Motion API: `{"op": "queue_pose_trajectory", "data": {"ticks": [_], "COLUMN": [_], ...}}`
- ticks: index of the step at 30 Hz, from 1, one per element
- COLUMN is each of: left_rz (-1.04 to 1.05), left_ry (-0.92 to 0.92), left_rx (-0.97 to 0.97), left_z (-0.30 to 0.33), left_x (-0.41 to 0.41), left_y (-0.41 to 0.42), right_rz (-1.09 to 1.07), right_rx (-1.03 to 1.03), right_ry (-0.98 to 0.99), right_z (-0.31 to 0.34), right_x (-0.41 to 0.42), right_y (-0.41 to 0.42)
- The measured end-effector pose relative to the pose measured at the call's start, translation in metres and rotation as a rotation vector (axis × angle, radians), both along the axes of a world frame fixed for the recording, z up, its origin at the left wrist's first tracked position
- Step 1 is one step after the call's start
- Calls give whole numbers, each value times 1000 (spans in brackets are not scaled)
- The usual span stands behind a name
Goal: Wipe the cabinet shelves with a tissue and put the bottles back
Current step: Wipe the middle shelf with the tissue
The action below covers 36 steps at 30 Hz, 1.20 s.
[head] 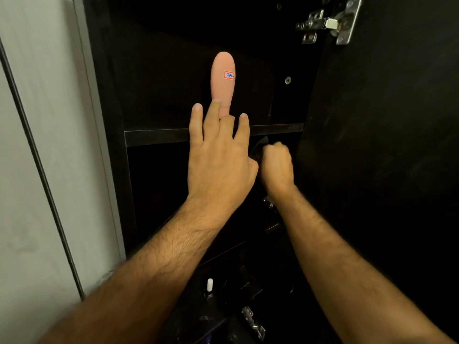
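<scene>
Nearest us, at the bottom of the dark cabinet, we see a small bottle with a white cap [210, 285] standing upright among dim clutter. Higher up, our right hand [277, 165] is a closed fist around a dark tissue [260, 145] just under the shelf edge [154, 136]. Our left hand [218, 155] reaches up with straight, spread fingers, holding nothing, its fingertips [216, 101] at the narrow lower end of the pink bottle [223, 78]. That bottle stands on the shelf beyond, long axis vertical, rounded end up, label [229, 75] toward us. Farthest, a metal hinge [332, 22] joins the open door [385, 120].
</scene>
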<state>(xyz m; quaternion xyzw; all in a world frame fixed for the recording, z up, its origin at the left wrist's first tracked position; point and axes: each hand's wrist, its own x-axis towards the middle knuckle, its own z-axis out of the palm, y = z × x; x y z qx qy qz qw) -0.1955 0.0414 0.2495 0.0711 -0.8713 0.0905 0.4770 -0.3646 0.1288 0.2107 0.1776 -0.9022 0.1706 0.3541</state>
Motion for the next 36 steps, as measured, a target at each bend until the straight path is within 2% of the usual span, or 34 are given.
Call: {"op": "queue_pose_trajectory", "data": {"ticks": [2,4,10,15,22,30,36], "left_rz": [-10,-14,-13,-12,4,-4,-11], "left_ry": [1,1,9,-4,-18,-30,-28], "left_rx": [7,12,2,0,-13,-4,-9], "left_z": [0,0,-1,-1,0,0,-1], "left_x": [1,1,1,1,2,4,5], "left_y": [0,-1,-2,-2,-2,-1,-3], "right_rz": [-108,-134,-226,-387,-490,-537,-601], "right_rx": [295,508,829,924,1001,1111,1049], "right_ry": [107,184,304,177,26,35,74], "right_z": [12,17,17,2,-1,2,-7], "right_x": [1,3,4,3,-17,-7,15], "right_y": [8,20,46,41,19,22,36]}}
